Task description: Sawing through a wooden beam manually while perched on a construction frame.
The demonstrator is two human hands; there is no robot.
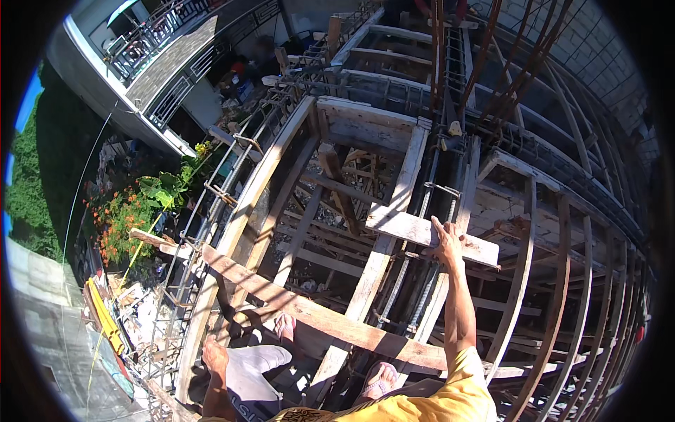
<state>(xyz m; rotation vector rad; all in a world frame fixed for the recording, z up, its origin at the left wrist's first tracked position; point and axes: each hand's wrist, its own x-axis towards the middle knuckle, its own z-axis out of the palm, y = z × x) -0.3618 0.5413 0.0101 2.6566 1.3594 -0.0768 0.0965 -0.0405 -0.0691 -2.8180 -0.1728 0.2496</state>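
A short, pale wooden board [397, 224] lies across two long timber rails, over the steel bars between them. My right hand [448, 243] grips it toward its right end, fingers spread over the far edge. My left hand [215, 357] is low on the left, beside my bent knee and close to the left timber beam [242, 200]. Its fingers look curled, and whatever they hold, if anything, is hidden. In front of my legs a long rough plank [309, 309] runs across the frame. Ribbed steel bars [402, 276] with bent ties run along the channel under the short board.
Gaps in the timber frame [337, 183] drop to scaffolding and rubble below. Rusty upright bars [437, 63] rise at the far side. Wooden joists [562, 274] spread to the right. Rebar cages [204, 211] edge the left, beyond them flowering plants [116, 214] and a house [133, 84].
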